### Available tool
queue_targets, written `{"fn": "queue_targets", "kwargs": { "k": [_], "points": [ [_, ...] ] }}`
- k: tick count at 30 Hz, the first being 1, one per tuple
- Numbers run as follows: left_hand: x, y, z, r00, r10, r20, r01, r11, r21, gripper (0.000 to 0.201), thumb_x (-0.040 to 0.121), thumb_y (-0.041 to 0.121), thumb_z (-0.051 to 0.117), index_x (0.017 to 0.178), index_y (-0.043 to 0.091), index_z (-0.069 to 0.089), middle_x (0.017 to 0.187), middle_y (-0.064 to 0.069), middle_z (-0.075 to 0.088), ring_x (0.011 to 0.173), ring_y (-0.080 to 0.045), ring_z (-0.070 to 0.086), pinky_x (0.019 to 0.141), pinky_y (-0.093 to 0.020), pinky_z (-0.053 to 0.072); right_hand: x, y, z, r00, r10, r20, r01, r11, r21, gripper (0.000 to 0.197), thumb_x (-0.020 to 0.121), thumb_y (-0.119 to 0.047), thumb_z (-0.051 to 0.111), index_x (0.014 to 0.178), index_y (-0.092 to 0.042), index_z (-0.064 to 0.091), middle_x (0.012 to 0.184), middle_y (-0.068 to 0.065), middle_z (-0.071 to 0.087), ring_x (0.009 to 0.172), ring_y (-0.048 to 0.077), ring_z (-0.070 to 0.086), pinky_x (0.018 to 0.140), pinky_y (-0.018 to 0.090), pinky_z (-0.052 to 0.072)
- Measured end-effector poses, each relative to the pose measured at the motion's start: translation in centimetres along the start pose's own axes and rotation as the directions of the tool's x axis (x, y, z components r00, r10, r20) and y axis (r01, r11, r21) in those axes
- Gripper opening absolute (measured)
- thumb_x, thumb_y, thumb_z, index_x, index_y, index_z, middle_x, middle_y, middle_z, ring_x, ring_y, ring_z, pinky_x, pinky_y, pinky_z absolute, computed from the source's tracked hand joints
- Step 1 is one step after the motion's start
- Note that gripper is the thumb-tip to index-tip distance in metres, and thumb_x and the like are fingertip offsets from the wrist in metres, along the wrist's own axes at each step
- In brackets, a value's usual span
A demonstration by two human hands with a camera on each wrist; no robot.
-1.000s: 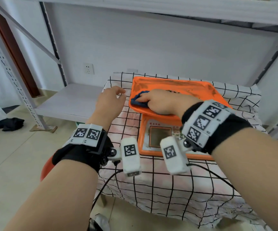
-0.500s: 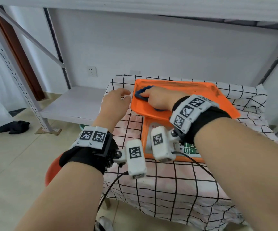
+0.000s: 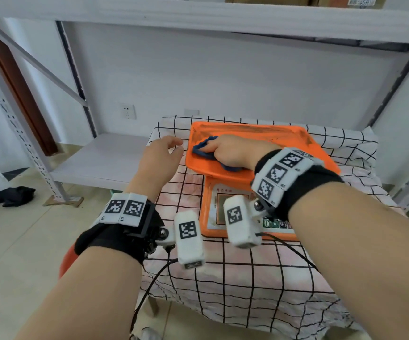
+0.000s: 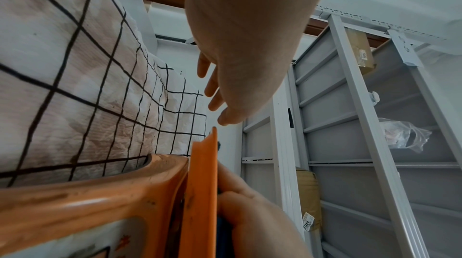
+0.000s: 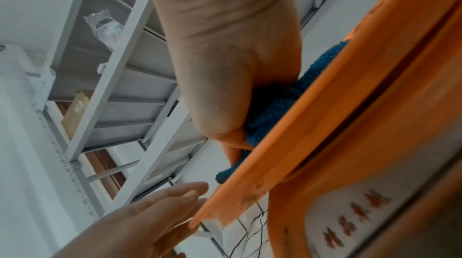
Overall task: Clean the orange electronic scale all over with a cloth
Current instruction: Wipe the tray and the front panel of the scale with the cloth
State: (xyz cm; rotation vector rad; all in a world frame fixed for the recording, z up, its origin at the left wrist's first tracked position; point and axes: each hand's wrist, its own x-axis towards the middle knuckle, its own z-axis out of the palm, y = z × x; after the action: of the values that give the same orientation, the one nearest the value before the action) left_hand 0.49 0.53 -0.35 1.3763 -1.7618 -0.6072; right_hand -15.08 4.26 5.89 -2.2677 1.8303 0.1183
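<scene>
The orange electronic scale (image 3: pixel 279 143) stands on a table under a checked cloth, its tray stained dark along the far edge. My right hand (image 3: pixel 225 149) grips a blue cloth (image 3: pixel 204 149) and presses it onto the tray's left part. In the right wrist view the blue cloth (image 5: pixel 272 112) bulges between my fist (image 5: pixel 232 88) and the orange tray (image 5: pixel 350 88). My left hand (image 3: pixel 166 153) hovers with relaxed fingers just left of the tray's left edge and holds nothing. The left wrist view shows those fingers (image 4: pixel 212 88) loosely extended above the tray's edge (image 4: pixel 202 183).
The checked tablecloth (image 3: pixel 247 285) hangs over the table's front. A grey metal rack (image 3: pixel 95 163) with a low shelf stands left and behind. A dark rag (image 3: pixel 10 196) lies on the floor at the left. A red object (image 3: pixel 66 263) shows under my left wrist.
My right hand has slid the blue cloth from the tray's front left toward its far left. The left hand stayed beside the tray's edge.
</scene>
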Motion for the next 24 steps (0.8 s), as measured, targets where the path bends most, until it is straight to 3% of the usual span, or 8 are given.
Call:
{"fn": "queue_targets", "kwargs": {
  "k": [7, 9, 12, 14, 16, 18, 22, 24],
  "points": [
    [0.1, 0.2, 0.1, 1.0, 0.012, 0.02, -0.012, 1.0, 0.013, 0.028, 0.092, 0.023, 0.05, 0.118, 0.019, 0.061, 0.124, 0.001, 0.06, 0.114, -0.017, 0.052, 0.097, -0.03, 0.039, 2.3, 0.5, -0.4, 0.992, 0.123, 0.006, -0.122, 0.989, -0.079, 0.051, 0.082, 0.008, 0.04, 0.121, -0.022, 0.051, 0.13, 0.003, 0.047, 0.126, 0.03, 0.041, 0.105, 0.044, 0.035],
    [0.2, 0.3, 0.2, 0.999, 0.013, 0.03, -0.014, 1.0, 0.012, 0.029, 0.092, 0.024, 0.05, 0.119, 0.02, 0.061, 0.124, 0.001, 0.059, 0.114, -0.018, 0.052, 0.099, -0.034, 0.04, 1.9, 0.7, -0.3, 0.995, 0.095, 0.008, -0.094, 0.993, -0.076, 0.063, 0.08, 0.012, 0.043, 0.133, -0.021, 0.047, 0.142, 0.004, 0.04, 0.131, 0.028, 0.035, 0.105, 0.04, 0.033],
    [0.3, 0.3, 0.3, 0.999, 0.013, 0.032, -0.013, 1.0, -0.001, 0.029, 0.091, 0.024, 0.051, 0.117, 0.021, 0.061, 0.123, 0.001, 0.06, 0.113, -0.019, 0.052, 0.099, -0.038, 0.042, 0.1, 0.6, 0.2, 1.0, -0.019, -0.013, 0.019, 1.0, -0.001, 0.067, 0.083, 0.012, 0.038, 0.135, -0.028, 0.049, 0.139, -0.002, 0.045, 0.124, 0.019, 0.042, 0.094, 0.021, 0.036],
    [0.4, 0.3, 0.4, 0.999, 0.023, 0.032, -0.023, 1.0, -0.006, 0.028, 0.091, 0.022, 0.051, 0.116, 0.02, 0.062, 0.121, 0.001, 0.061, 0.111, -0.018, 0.053, 0.097, -0.035, 0.042, -1.6, 0.3, 0.7, 0.998, -0.061, -0.021, 0.063, 0.989, 0.136, 0.061, 0.089, 0.008, 0.033, 0.129, -0.032, 0.056, 0.106, -0.012, 0.056, 0.086, 0.005, 0.051, 0.066, 0.001, 0.037],
    [0.4, 0.3, 0.5, 0.999, 0.03, 0.035, -0.03, 1.0, 0.002, 0.028, 0.092, 0.021, 0.05, 0.117, 0.018, 0.062, 0.122, 0.0, 0.06, 0.111, -0.018, 0.053, 0.094, -0.031, 0.042, -2.8, 0.1, 0.9, 0.998, -0.053, -0.034, 0.059, 0.974, 0.22, 0.054, 0.094, 0.005, 0.03, 0.125, -0.028, 0.059, 0.075, -0.019, 0.045, 0.059, -0.002, 0.039, 0.046, 0.003, 0.034],
    [0.2, 0.2, 0.6, 0.999, 0.03, 0.031, -0.03, 1.0, 0.006, 0.028, 0.092, 0.02, 0.05, 0.117, 0.017, 0.062, 0.122, 0.0, 0.06, 0.111, -0.018, 0.053, 0.093, -0.03, 0.04, -3.2, 0.1, 0.8, 0.997, -0.053, -0.053, 0.064, 0.971, 0.229, 0.054, 0.093, 0.006, 0.028, 0.124, -0.025, 0.061, 0.068, -0.016, 0.042, 0.05, -0.001, 0.044, 0.041, 0.006, 0.032],
    [0.1, 0.3, 0.4, 1.0, 0.016, 0.013, -0.016, 0.999, 0.03, 0.028, 0.092, 0.022, 0.051, 0.118, 0.018, 0.061, 0.122, 0.0, 0.061, 0.112, -0.018, 0.052, 0.095, -0.029, 0.038, -1.2, 0.4, 0.1, 1.0, -0.019, -0.019, 0.022, 0.99, 0.141, 0.062, 0.091, 0.008, 0.03, 0.132, -0.032, 0.052, 0.113, -0.002, 0.053, 0.09, 0.004, 0.044, 0.065, 0.017, 0.036],
    [0.2, 0.4, 0.3, 1.0, 0.01, 0.0, -0.01, 0.999, 0.031, 0.028, 0.092, 0.023, 0.051, 0.117, 0.018, 0.061, 0.122, 0.001, 0.061, 0.113, -0.016, 0.052, 0.095, -0.028, 0.038, -0.5, 1.0, -0.4, 0.999, 0.034, 0.001, -0.034, 0.993, 0.117, 0.066, 0.089, 0.011, 0.033, 0.138, -0.031, 0.045, 0.13, -0.004, 0.045, 0.113, 0.009, 0.04, 0.079, 0.009, 0.038]
  ]
}}
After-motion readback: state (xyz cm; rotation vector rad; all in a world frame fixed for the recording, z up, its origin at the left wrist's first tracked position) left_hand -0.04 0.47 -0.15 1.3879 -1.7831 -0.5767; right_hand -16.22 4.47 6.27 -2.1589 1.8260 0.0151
